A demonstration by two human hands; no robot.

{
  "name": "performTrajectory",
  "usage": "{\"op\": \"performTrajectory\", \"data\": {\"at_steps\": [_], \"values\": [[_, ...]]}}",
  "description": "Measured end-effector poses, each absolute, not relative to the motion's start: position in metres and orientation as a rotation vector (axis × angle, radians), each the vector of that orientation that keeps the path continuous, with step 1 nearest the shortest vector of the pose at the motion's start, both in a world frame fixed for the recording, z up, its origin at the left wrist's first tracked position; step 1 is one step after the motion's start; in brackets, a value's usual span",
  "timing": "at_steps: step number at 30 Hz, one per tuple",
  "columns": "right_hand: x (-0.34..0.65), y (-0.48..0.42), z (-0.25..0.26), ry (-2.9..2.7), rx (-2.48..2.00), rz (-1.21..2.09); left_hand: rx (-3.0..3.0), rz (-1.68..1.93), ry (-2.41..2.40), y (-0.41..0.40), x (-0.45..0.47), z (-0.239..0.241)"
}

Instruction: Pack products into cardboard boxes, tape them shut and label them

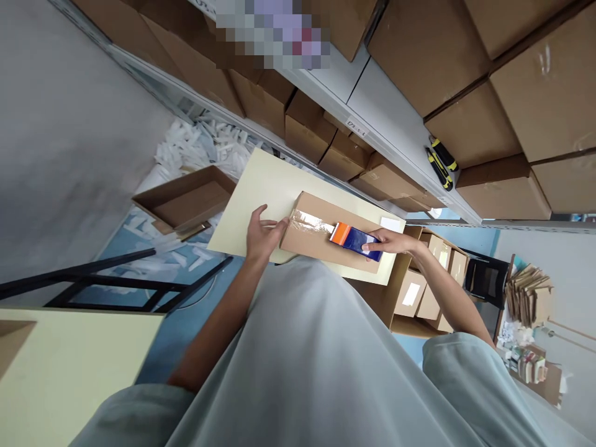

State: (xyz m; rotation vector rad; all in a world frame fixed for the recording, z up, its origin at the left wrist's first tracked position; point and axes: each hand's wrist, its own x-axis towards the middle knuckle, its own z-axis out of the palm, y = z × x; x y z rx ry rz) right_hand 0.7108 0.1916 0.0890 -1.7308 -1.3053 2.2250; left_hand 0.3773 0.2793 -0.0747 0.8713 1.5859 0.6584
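Note:
A long brown cardboard box [305, 239] lies on a pale yellow tabletop [256, 180] in front of me. Shiny clear tape runs along its top from the left end. My right hand [379, 242] is wrapped round a blue and orange tape dispenser [356, 240], whose toothed orange end sits over the tape on the box. At the box's left end is my left hand [265, 233], its fingers spread and their tips against the box's edge. The underside of the dispenser is hidden.
Shelves [386, 93] packed with cardboard boxes run along the far side, with two yellow-black utility knives [440, 162] on one. An open carton [186, 198] stands left among white scraps [200, 143]. Right of the table is a large carton [400, 285] holding smaller boxes.

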Motion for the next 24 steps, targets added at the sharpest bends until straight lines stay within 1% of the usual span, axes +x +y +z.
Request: {"op": "performTrajectory", "data": {"at_steps": [5, 9, 13, 15, 18, 21, 24], "values": [[0.712, 0.191, 0.087, -1.375, -1.696, 2.175, 1.371, 0.782, 1.503, 0.274, 0.377, -0.049], [0.712, 0.191, 0.080, -1.368, -1.610, 2.194, 1.416, 0.736, 1.572, 0.270, 0.393, -0.037], [0.719, 0.186, 0.078, -1.377, -1.551, 2.194, 1.393, 0.766, 1.606, 0.269, 0.399, -0.041], [0.733, 0.175, 0.087, -1.404, -1.567, 2.161, 1.380, 0.796, 1.609, 0.269, 0.399, -0.045], [0.772, 0.143, 0.117, -1.384, -1.632, 2.200, 1.383, 0.833, 1.613, 0.272, 0.397, -0.054], [0.817, 0.103, 0.151, -1.214, -1.757, 2.207, 1.471, 0.844, 1.619, 0.274, 0.396, -0.061], [0.848, 0.072, 0.163, -1.080, -1.821, 2.174, 1.592, 0.810, 1.624, 0.276, 0.396, -0.065]]}}
